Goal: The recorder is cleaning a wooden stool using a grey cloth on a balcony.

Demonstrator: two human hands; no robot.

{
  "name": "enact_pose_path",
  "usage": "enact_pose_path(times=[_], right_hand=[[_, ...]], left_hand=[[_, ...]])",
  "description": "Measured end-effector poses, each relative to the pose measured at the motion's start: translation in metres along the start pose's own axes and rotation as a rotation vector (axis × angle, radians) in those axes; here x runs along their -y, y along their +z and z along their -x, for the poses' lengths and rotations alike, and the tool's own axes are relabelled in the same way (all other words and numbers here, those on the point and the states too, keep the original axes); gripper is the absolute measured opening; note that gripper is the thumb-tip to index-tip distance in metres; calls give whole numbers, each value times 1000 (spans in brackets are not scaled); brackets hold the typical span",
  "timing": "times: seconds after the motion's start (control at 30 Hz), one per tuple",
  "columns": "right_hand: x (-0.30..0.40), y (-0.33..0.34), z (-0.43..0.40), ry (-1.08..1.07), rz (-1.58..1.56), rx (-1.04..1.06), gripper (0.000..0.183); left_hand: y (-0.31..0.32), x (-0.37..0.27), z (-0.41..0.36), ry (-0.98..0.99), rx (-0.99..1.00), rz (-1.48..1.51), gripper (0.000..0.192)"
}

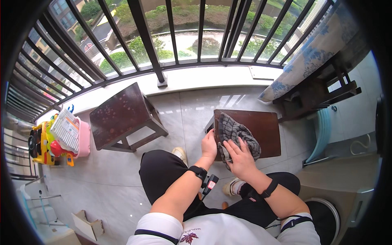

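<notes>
A dark reddish-brown wooden stool (269,131) stands in front of me, right of centre. Across the left half of its seat lies a bunched grey checked cloth (235,125), partly hanging over the near edge. My right hand (240,157) presses down on this cloth, fingers slightly spread, with folds gathered under the palm. At the left edge of the seat, my left hand (209,145) grips the stool's side; some of its fingers are hidden. Both wrists wear black straps.
A second wooden stool (119,116) with pale spots on its top stands left. Beyond it are a pink basket (83,137) and a yellow toy vehicle (43,144). Black railings (147,39) rise above a white ledge (196,78). A patterned curtain (309,61) hangs at right.
</notes>
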State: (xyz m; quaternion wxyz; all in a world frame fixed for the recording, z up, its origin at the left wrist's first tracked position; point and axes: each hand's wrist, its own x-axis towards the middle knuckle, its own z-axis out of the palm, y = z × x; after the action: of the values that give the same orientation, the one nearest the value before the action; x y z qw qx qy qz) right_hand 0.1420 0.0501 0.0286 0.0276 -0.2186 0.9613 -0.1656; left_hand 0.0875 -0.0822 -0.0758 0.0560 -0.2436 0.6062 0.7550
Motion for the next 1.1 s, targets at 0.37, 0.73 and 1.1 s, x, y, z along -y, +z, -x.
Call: enact_pose_path(times=[0.37, 0.73, 1.1], right_hand=[[-11, 21, -108, 101, 57, -161, 59], [-95, -1, -63, 404, 186, -251, 53], [-110, 5, -21, 708, 310, -304, 60]], left_hand=[[-3, 26, -19, 19, -16, -93, 40], [-1, -1, -3, -124, 13, 56, 41], [-16, 9, -17, -168, 216, 64, 42]])
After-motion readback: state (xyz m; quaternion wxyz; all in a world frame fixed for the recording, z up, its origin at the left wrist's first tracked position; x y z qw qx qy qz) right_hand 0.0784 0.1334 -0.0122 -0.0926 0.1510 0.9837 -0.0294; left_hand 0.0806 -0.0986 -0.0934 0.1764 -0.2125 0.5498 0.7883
